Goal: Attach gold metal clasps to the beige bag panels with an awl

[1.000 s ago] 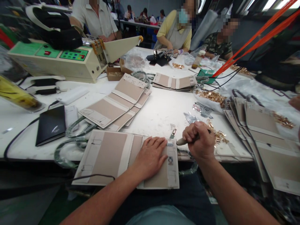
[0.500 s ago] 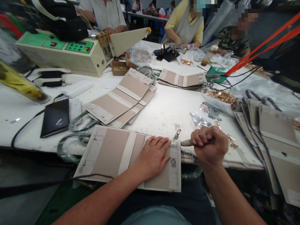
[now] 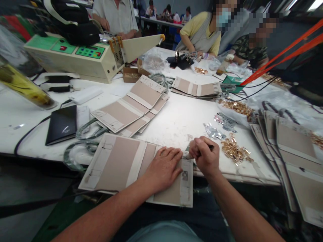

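A folding bag panel (image 3: 118, 164) of beige board with pale strips lies in front of me, overhanging the table's near edge. My left hand (image 3: 164, 168) lies flat on its right half, fingers stretched out. In my right hand (image 3: 205, 154), closed in a fist, is a short hand tool (image 3: 187, 156) with a greyish tapered end. The tool's tip touches the panel's upper right corner, and a dark end sticks out behind the fist. Lower on the same strip sits a small square metal plate (image 3: 185, 175). Green-grey wrapped handles (image 3: 72, 156) loop out at the panel's left.
More panels (image 3: 131, 107) are stacked beyond, and others (image 3: 297, 154) lean at the right. Gold metal parts (image 3: 234, 149) and silver plates (image 3: 213, 130) lie right of my fist. A black notebook (image 3: 62, 124) and a cream machine (image 3: 75, 60) stand left. Several people sit across the table.
My right hand has moved left and down, bringing the tool's tip from beside the panel onto its upper right corner. The left hand stays on the panel.
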Demonstrator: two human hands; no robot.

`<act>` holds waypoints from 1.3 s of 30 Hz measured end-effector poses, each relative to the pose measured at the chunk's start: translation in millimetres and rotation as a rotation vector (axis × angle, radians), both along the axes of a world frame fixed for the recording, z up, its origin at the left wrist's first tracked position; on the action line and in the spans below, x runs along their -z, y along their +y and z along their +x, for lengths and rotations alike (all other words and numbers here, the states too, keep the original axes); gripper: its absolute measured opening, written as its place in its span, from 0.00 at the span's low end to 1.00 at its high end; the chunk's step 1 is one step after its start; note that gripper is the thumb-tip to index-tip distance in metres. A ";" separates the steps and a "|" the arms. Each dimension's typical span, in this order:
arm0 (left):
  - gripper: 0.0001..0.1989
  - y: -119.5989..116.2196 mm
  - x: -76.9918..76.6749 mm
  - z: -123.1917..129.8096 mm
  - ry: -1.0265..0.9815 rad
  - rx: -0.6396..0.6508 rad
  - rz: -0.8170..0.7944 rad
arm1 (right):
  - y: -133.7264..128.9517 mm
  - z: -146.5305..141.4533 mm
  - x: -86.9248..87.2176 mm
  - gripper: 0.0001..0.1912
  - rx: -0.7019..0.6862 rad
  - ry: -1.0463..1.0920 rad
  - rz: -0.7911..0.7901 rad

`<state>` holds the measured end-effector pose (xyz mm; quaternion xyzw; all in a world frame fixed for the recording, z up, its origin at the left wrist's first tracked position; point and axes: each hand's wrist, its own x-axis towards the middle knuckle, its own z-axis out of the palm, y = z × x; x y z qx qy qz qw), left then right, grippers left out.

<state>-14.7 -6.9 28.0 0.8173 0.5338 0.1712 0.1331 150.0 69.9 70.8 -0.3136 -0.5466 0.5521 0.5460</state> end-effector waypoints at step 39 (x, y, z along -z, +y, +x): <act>0.30 0.3 2.5 1.2 -0.031 -0.017 -0.031 | -11.2 -4.3 -10.8 0.22 -0.150 0.028 0.119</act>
